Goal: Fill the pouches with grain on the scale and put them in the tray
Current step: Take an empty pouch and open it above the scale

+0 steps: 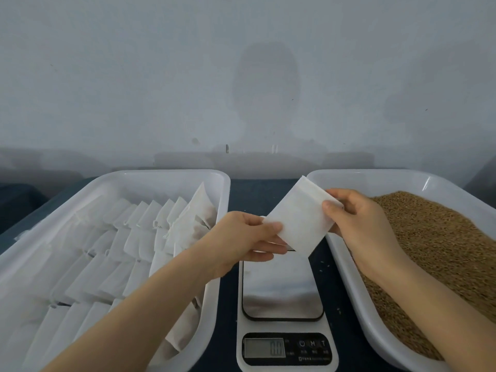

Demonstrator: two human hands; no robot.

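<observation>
**Empty pouch over the scale: where I expect trouble**

The pouch tray (115,177) at 9 o'clock is already crowded with rows of white pouches. I think one more pouch pushed in carelessly could disturb the rows or end up lying on the rim.

The grain tray (349,175) at 3 o'clock carries a high heap of brown grain (429,237) that reaches close to its inner wall. A hasty scoop may send grain over the wall onto the dark table (232,304).

The scale (281,291) stands at 6 o'clock between both trays, and its steel plate is bare.

The pouch (300,218) is white, flat and seemingly empty. It is in the air, tilted, over the 12 o'clock end of the plate. The left hand (241,237) pinches its lower corner and the right hand (359,224) pinches its upper edge, so both are clamped on it. If the mouth is not opened well, grain will run down the outside and the weight will be false.

A few loose grains (324,263) lie on the table at 3 o'clock of the plate.

On the scale, the display (264,347) seems to show zeros, but it is blurred. The buttons carry a power sign, "M" and "T". The smaller print below them is too small to read, and I can read no brand.
</observation>
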